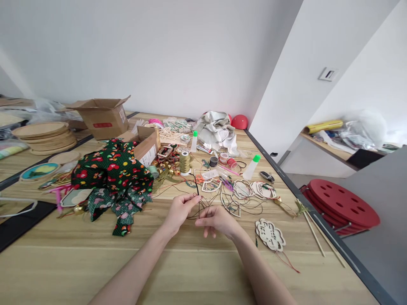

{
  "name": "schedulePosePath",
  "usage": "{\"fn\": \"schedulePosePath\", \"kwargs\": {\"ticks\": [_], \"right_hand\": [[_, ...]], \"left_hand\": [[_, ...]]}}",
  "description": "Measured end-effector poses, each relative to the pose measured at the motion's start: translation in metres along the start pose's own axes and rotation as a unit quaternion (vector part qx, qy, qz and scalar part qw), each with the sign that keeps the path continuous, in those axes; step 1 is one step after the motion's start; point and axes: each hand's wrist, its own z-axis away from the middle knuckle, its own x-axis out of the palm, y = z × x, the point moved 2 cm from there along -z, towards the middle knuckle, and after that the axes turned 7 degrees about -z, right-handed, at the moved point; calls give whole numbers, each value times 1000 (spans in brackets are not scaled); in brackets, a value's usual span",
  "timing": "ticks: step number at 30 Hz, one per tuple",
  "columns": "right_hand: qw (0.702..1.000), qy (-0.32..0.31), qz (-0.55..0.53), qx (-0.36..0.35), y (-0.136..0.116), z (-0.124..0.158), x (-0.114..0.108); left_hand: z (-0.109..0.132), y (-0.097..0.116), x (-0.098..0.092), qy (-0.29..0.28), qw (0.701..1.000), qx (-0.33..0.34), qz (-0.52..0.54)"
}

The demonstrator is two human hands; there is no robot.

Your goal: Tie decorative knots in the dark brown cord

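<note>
My left hand (180, 210) pinches a thin dark cord (198, 195) between thumb and fingertips, above the wooden table (79, 262). My right hand (216, 221) is close beside it, fingers curled and pinching the same cord lower down. The cord runs up from the hands toward a spool of gold thread (185, 163). Loops of thin thread lie on the table just behind my hands. A white laser-cut wooden ornament (270, 234) lies to the right of my right hand.
Dark green floral fabric (111, 180) is heaped at the left. Cardboard boxes (103, 116), wooden cutouts (241, 189), two glue bottles (251, 167), scissors and beads crowd the back. Round wooden trays (44, 135) sit far left. Stacked red stools (341, 207) stand off the table's right edge.
</note>
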Motion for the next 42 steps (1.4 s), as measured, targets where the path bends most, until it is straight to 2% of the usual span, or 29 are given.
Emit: {"fn": "schedulePosePath", "kwargs": {"ticks": [5, 8, 11, 16, 19, 21, 24, 27, 30, 32, 35, 39, 42], "right_hand": [[992, 39, -90, -78, -9, -2, -1], [986, 76, -113, -97, -9, -4, -4], [983, 111, -105, -98, -9, -5, -5], [985, 118, -109, -59, -11, -3, -5], [981, 156, -96, -56, -14, -1, -13], [976, 196, -69, -68, -16, 1, -20], [962, 238, -39, -125, -20, 6, -26], [968, 184, -79, -151, -21, 8, -17], [981, 104, -124, -110, -15, 4, -2], [985, 81, -120, -99, -10, -1, 6], [986, 85, -101, -98, -6, -7, 10], [983, 118, -109, -91, -9, -5, 4], [980, 138, -110, -88, -13, -1, -1]], "left_hand": [[-1, -1, 3, -40, 999, 26, -13], [-2, -3, 2, -26, 998, 45, -38], [-3, -5, 2, -9, 997, 46, -55], [-3, -3, -1, 7, 998, 30, -50], [-3, -1, -5, 34, 998, 19, -43], [-4, 0, -7, 46, 998, 13, -40], [-5, -1, -8, 47, 998, 15, -43], [-4, -3, -4, 29, 998, 31, -50], [-2, -7, 4, -20, 997, 45, -55], [0, -9, 8, -44, 996, 51, -65], [2, -7, 11, -66, 990, 79, -94], [3, -1, 9, -106, 980, 125, -116], [-1, 0, 1, -70, 985, 112, -109]]}}
